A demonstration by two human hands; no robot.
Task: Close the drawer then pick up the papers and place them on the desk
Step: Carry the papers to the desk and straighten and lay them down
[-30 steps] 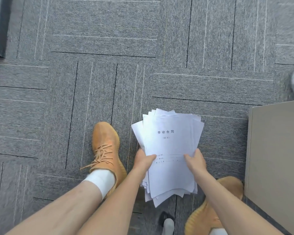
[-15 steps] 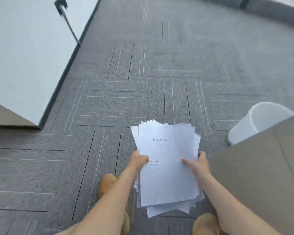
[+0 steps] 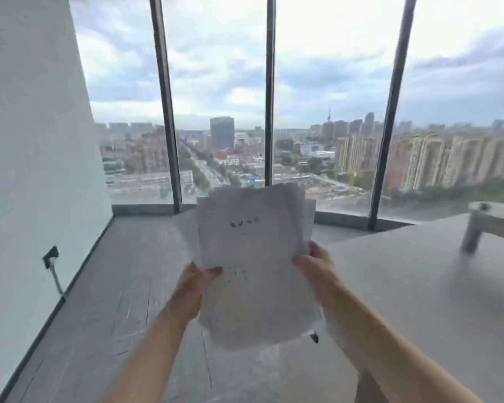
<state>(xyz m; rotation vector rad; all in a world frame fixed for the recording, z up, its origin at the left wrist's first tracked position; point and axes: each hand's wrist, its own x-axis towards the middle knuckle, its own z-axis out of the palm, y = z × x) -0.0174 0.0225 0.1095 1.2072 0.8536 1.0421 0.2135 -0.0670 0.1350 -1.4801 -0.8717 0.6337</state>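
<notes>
Head view shows left hand and right hand gripping the loose papers; swing right and lay them flat on the table, edges supported.

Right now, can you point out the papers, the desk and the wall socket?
papers [image 3: 253, 257]: head view, middle of the top sheet.
desk [image 3: 419, 286]: head view, bare part of the grey top.
wall socket [image 3: 50, 256]: head view, dark plate on the left wall.
</notes>
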